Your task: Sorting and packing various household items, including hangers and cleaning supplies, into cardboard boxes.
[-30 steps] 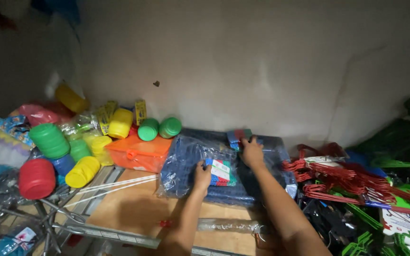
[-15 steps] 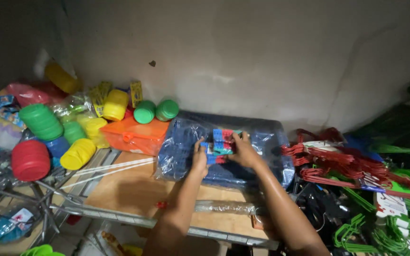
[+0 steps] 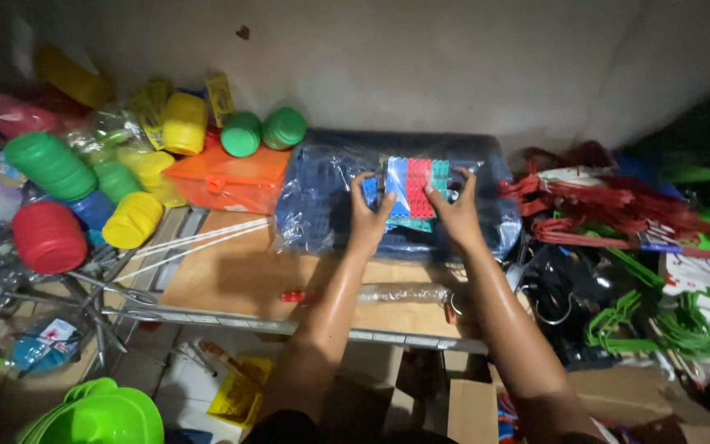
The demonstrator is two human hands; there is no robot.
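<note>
Together, both hands grip a small pack of coloured clips at the centre of the frame.

Fingers of the left hand (image 3: 367, 215) curl around the left edge of the pack of clips (image 3: 411, 191), a block of blue, red and teal rows, while the right hand (image 3: 456, 215) clasps its right edge. The pack rests on a wide blue bundle wrapped in clear plastic (image 3: 318, 197) lying on the wooden worktop (image 3: 223, 275). An orange folder (image 3: 228, 181) sits just left of the bundle. Stacked green, yellow and red plastic tubs (image 3: 47, 164) fill the upper left; red and green hangers (image 3: 618, 218) crowd the right.
</note>
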